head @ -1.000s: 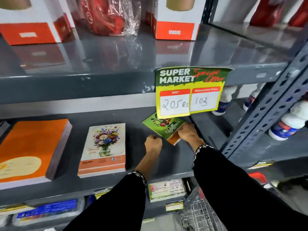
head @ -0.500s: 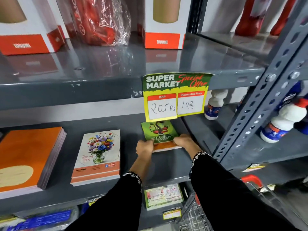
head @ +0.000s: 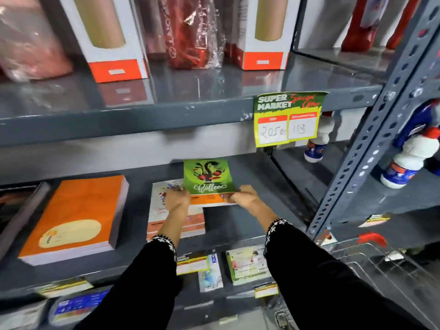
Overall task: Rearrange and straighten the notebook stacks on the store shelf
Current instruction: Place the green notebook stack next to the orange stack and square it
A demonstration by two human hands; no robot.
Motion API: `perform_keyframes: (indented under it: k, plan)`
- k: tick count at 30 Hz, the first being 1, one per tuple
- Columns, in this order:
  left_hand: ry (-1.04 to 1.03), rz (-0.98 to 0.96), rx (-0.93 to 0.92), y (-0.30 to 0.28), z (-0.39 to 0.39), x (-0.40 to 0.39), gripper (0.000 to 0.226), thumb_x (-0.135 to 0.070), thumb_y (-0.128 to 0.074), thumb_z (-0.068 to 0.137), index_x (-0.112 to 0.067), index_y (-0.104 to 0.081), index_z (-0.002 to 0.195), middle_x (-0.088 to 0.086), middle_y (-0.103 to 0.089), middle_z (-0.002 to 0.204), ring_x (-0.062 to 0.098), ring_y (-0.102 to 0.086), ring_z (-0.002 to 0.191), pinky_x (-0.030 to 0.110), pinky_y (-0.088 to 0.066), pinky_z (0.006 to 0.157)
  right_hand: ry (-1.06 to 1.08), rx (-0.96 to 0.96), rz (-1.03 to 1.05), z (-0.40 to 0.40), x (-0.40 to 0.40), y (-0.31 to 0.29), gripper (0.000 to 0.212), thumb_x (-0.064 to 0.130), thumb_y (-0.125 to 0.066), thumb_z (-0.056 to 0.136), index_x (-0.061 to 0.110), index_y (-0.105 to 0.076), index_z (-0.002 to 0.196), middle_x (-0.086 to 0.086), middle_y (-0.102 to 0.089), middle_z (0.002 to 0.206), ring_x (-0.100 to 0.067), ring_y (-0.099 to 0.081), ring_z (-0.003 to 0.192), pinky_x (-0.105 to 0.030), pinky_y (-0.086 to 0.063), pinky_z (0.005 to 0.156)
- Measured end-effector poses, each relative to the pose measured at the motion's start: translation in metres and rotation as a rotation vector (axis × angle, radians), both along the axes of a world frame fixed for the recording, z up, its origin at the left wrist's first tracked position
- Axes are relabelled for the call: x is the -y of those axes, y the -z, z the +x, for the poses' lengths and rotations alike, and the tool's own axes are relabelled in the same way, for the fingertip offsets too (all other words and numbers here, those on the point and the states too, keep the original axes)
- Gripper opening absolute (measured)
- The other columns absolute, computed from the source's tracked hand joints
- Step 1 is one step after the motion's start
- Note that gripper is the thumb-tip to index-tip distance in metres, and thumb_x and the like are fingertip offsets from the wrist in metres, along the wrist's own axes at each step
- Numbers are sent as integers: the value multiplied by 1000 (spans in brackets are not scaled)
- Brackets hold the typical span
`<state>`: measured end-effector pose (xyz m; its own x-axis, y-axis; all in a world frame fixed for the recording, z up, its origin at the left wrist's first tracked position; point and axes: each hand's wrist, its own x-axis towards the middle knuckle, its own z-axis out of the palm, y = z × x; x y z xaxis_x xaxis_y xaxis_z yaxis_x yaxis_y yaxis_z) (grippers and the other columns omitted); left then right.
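Just right of the frame's centre, both hands hold the green paper-covered "Coffee" notebook [head: 207,178] by its near edge: the left hand [head: 176,199] at its lower left corner, the right hand [head: 243,196] at its lower right, the fingers of each clamped on the orange strip along the bottom of the cover. The notebook sits square to the grey metal shelf [head: 238,225], and its left part overlaps the upper right corner of the white floral-covered notebook stack [head: 159,210] under the left hand.

The step in hand looks like placing this notebook: it is either being carried onto the floral stack or being set down beside it. The next move calls for deciding which, then aligning the edges and pressing it flat.

At centre left lies a thick orange-covered notebook stack [head: 78,215], well apart, its edges fairly even. A green and yellow paper price tag [head: 289,117] hangs from the shelf above at upper right, and could brush the notebook if it is lifted high. At right, a perforated grey steel upright [head: 371,148] bounds the bay.
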<state>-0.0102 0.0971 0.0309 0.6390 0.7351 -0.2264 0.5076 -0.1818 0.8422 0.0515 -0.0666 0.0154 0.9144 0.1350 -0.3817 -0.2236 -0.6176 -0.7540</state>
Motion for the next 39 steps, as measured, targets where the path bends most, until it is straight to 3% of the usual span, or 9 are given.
perform_keyframes:
  k: [6, 10, 19, 25, 31, 33, 35, 36, 39]
  plan:
    - [-41, 137, -68, 10, -52, -55, 28, -9, -49, 88, -1, -68, 106, 26, -65, 116, 39, -56, 114, 41, -47, 96, -85, 71, -58, -49, -62, 2, 20, 22, -78, 71, 15, -59, 70, -3, -61, 83, -17, -58, 81, -24, -39, 67]
    - [-24, 128, -31, 17, -65, -68, 31, -4, -49, 84, -4, -70, 106, 24, -67, 112, 37, -57, 112, 45, -50, 95, -64, 89, -87, -69, -77, 3, 26, 19, -75, 74, 11, -63, 96, -11, -69, 105, -25, -63, 104, -24, -39, 73]
    - [10, -33, 37, 25, -83, -77, 23, -7, -63, 85, -5, -70, 106, 18, -70, 114, 32, -63, 107, 34, -50, 92, 22, 143, -136, -92, -85, 4, 28, 24, -70, 80, 6, -70, 100, -11, -72, 106, -25, -66, 100, -23, -46, 74]
    - [-9, -69, 45, 23, -88, -82, 21, -9, -68, 82, -6, -72, 103, 18, -71, 112, 31, -64, 106, 34, -51, 92, 14, 158, -123, -101, -87, 4, 23, 10, -59, 80, 6, -71, 99, -14, -71, 108, -28, -64, 103, -31, -51, 89]
    - [12, 22, 28, 20, -93, -76, 18, -4, -62, 84, -3, -72, 99, 21, -71, 107, 35, -64, 103, 37, -52, 89, -116, 234, -243, -113, -89, 5, 41, 4, -57, 76, 12, -60, 116, -14, -55, 122, -31, -51, 118, -38, -45, 105]
    - [3, 9, 27, 19, -93, -75, 13, -1, -61, 83, -4, -73, 86, 20, -73, 97, 35, -65, 102, 38, -52, 87, -141, 273, -277, -115, -89, 4, 44, 3, -57, 76, 11, -57, 120, -15, -54, 122, -32, -51, 117, -38, -46, 104]
    - [-7, -2, 28, 18, -94, -75, 28, 4, -59, 82, -12, -66, 60, 18, -72, 82, 35, -65, 99, 38, -53, 86, -150, 297, -280, -116, -88, 3, 44, 0, -57, 78, 11, -57, 120, -15, -55, 121, -33, -52, 116, -39, -47, 103]
    - [-12, -16, 30, 18, -95, -76, 28, 5, -58, 82, -13, -66, 62, 19, -73, 87, 35, -65, 99, 38, -53, 86, -152, 304, -278, -116, -87, 2, 43, -1, -57, 78, 11, -57, 120, -15, -55, 121, -33, -53, 115, -39, -47, 103]
    - [-23, -22, 38, 21, -98, -77, 25, 3, -58, 83, -5, -71, 103, 19, -71, 110, 34, -64, 105, 37, -52, 92, -175, 324, -286, -119, -83, 4, 43, 0, -60, 78, 10, -58, 119, -15, -55, 121, -34, -53, 115, -38, -47, 101]
